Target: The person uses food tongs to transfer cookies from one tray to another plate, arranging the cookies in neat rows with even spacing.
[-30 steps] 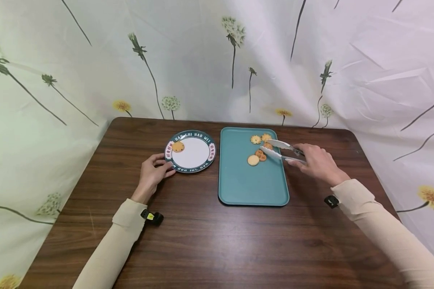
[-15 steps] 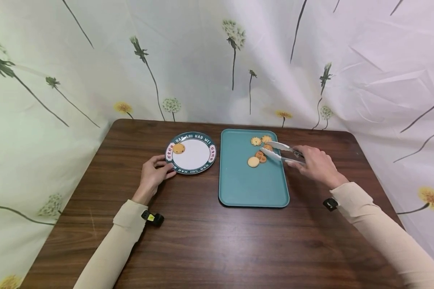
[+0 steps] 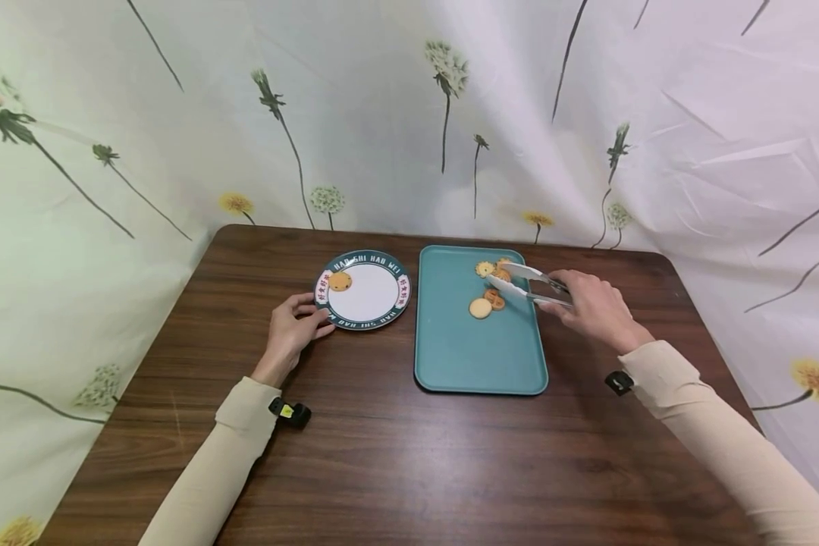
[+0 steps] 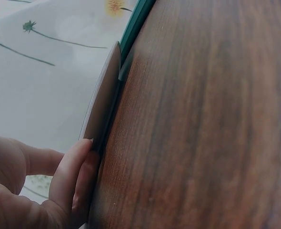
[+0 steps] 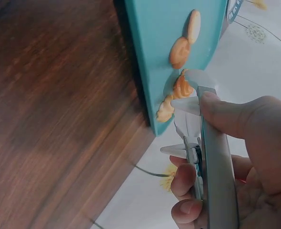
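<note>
Clock positions follow the head view, twelve o'clock at the far side. The right forearm, in a beige sleeve (image 3: 723, 447), enters from four o'clock; the left forearm enters from between seven and eight. The right hand (image 3: 595, 307), at three o'clock of the tray (image 3: 478, 353), grips the tongs (image 5: 217, 181), thumb on one arm and fingers curled on the other. The tong arms stand partly spread, a ridged cookie (image 5: 183, 89) between the tips; whether both tips touch it cannot be told. The left hand (image 3: 290, 331), at eight o'clock of the plate (image 3: 371, 296), pinches the plate rim.

Compared with half a second earlier, the tong tips have advanced slightly toward ten o'clock over the tray; the left hand keeps its place.

Materials: table (image 3: 416, 470), dark wood grain; tray, teal, rectangular, round-cornered, raised edge; plate, round, white centre, green lettered border, at between nine and ten o'clock of the tray; tongs, metal with pale tips; spotted cookie (image 3: 340, 281), round, at ten o'clock on the plate; smooth cookie (image 3: 480, 308), pale disc, near the tray's centre.
</note>
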A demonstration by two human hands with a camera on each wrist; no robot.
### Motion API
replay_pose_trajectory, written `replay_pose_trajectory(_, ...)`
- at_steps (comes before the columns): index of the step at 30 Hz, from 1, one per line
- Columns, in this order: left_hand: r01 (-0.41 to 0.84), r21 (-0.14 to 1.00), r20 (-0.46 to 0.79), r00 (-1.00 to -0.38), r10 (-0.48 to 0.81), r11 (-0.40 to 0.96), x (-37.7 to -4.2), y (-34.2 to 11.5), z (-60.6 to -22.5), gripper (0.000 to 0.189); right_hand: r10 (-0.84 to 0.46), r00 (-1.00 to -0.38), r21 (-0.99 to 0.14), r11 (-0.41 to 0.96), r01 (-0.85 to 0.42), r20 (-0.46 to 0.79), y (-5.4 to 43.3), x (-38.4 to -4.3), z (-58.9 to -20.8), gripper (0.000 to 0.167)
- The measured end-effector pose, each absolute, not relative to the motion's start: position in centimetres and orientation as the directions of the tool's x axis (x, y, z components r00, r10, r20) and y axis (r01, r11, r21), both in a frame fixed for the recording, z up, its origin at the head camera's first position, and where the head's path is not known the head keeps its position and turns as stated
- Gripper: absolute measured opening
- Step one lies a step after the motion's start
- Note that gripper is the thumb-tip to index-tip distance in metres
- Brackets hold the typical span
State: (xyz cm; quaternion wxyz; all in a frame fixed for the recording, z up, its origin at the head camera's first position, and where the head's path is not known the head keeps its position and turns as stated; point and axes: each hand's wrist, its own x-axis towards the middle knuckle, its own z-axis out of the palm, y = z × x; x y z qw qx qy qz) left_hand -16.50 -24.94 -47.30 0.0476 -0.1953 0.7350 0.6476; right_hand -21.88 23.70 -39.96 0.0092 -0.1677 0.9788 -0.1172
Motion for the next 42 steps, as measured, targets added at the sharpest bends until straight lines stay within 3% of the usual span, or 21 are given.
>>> replay_pose_trajectory(25, -0.360, 0.928, -0.329, -0.913, -0.240, 0.096, -16.1, -25.4, -47.1, 0.057, -0.458, -0.887, -0.304, 0.839, -0.451, 0.052, 14.9, -23.9, -39.9, 0.062)
replay_pose_trajectory(42, -0.347, 0.934, -0.319, -0.915, -0.247, 0.082, -16.3, -24.9, -47.4, 0.055, -0.527, -0.848, -0.332, 0.792, -0.512, 0.050, 8.8, -25.1, -41.9, 0.056)
